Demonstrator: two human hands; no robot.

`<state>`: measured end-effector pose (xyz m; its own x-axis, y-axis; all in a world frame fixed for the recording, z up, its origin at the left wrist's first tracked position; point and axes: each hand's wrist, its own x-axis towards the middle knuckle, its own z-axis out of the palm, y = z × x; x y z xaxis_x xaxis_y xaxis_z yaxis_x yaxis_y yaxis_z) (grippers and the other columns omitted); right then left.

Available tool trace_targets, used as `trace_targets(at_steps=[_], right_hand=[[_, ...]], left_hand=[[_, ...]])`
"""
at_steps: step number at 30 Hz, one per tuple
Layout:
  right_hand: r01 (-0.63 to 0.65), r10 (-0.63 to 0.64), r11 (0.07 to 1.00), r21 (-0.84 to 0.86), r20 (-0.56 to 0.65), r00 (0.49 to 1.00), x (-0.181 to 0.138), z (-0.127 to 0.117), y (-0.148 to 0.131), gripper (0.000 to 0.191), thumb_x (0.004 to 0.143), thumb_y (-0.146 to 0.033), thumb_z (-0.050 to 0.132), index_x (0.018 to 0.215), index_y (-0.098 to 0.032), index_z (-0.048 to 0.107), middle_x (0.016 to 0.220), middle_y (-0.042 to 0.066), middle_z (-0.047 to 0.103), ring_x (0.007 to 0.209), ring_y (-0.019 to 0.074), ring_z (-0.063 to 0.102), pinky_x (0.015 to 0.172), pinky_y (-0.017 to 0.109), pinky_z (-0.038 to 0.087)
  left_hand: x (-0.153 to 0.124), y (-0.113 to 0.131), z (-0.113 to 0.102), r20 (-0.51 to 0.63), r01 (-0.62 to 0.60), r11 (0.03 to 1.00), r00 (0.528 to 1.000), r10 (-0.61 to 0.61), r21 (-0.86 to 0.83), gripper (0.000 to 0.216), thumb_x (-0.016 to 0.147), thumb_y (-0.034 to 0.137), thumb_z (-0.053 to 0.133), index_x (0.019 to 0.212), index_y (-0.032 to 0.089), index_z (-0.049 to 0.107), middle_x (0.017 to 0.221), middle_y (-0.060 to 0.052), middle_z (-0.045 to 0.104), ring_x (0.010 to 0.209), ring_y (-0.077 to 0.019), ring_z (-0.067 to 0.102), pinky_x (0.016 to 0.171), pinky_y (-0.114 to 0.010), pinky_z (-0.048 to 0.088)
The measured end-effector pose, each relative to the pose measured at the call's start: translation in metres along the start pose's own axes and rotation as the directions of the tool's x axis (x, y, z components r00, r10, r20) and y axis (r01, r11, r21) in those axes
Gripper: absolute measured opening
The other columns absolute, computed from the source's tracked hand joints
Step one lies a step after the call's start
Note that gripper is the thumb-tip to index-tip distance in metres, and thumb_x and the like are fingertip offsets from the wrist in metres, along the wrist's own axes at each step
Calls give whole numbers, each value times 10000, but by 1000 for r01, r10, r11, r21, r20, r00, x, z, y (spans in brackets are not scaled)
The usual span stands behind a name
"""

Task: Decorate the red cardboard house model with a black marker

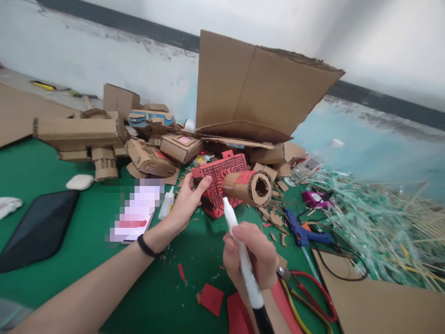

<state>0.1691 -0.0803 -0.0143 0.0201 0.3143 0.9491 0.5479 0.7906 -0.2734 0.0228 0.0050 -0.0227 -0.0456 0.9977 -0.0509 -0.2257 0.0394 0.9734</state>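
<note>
My left hand (190, 197) grips the left side of a red cardboard camera model (216, 178), thumb on its front face. Black grid lines and strokes cover that face. A brown cardboard tube (239, 185) with a ring-shaped end sticks out of it toward the right. In my right hand (252, 255) is a white marker (243, 260) with a black end, held like a pen. Its tip is at the lower front of the model, just under the tube; whether it touches the surface I cannot tell.
Cardboard models (81, 134) and a large cardboard sheet (257, 88) stand behind. A phone (137, 213), a glue bottle (167, 203) and a black tablet (38, 229) lie left. Rightward are a blue glue gun (302, 232), scissors (309, 297), a wrapped stick pile (382, 232) and red scraps (211, 299).
</note>
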Motion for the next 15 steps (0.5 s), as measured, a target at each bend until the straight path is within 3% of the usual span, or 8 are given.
trace_targets(at_steps=[3, 5, 7, 8, 10, 12, 15], right_hand=[[-17, 15, 999, -42, -46, 999, -3, -1, 9, 305, 1043, -195, 648, 1343, -243, 674, 844, 1, 723, 638, 155, 697, 568, 307, 607], [-21, 6, 992, -122, -122, 992, -1, -4, 17, 246, 1062, -248, 637, 1295, -299, 700, 929, 19, 738, 818, 214, 759, 781, 457, 681], [-82, 47, 975, -206, -169, 985, 2, -7, 27, 226, 1055, -299, 665, 1279, -321, 691, 1102, 53, 757, 1135, 296, 762, 1069, 654, 600], [-145, 111, 965, -220, -158, 981, 4, -8, 32, 270, 1038, -311, 701, 1306, -318, 665, 1207, 74, 750, 1283, 323, 717, 1143, 687, 545], [-273, 254, 933, -235, -106, 961, 4, -9, 43, 385, 1011, -330, 754, 1366, -286, 610, 1361, 122, 715, 1383, 327, 669, 1169, 648, 531], [-357, 351, 897, -261, -68, 934, 1, -9, 51, 437, 1002, -354, 768, 1385, -250, 585, 1404, 154, 698, 1342, 307, 689, 1125, 571, 568], [-385, 392, 874, -295, -39, 919, -6, -8, 56, 421, 993, -381, 768, 1351, -234, 601, 1356, 149, 714, 1245, 291, 724, 1048, 507, 606]], left_hand=[[2, -6, -1, 3, -92, 995, 996, 92, 45, 625, 928, 661, 786, 1321, 220, 583, 1452, -137, 725, 1358, -320, 699, 1116, -443, 597], [3, -9, -3, 15, -160, 983, 987, 159, 88, 662, 912, 662, 807, 1340, 215, 574, 1486, -143, 700, 1408, -318, 664, 1228, -462, 513], [4, -12, -6, 43, -217, 967, 976, 213, 133, 685, 913, 646, 822, 1383, 220, 565, 1517, -138, 677, 1447, -312, 637, 1288, -462, 450], [5, -14, -7, 59, -239, 959, 971, 233, 152, 694, 920, 635, 823, 1412, 226, 556, 1540, -134, 662, 1465, -310, 625, 1303, -461, 434], [7, -16, -7, 87, -268, 946, 963, 256, 183, 717, 940, 617, 814, 1473, 234, 525, 1591, -135, 627, 1495, -308, 605, 1317, -464, 423], [9, -17, -7, 109, -284, 937, 958, 267, 201, 751, 964, 615, 783, 1526, 219, 481, 1627, -159, 594, 1505, -316, 601, 1314, -481, 436], [4, -9, -8, 94, -344, 906, 939, 331, 246, 798, 991, 601, 753, 1601, 206, 423, 1696, -183, 511, 1574, -333, 525, 1340, -514, 406]])
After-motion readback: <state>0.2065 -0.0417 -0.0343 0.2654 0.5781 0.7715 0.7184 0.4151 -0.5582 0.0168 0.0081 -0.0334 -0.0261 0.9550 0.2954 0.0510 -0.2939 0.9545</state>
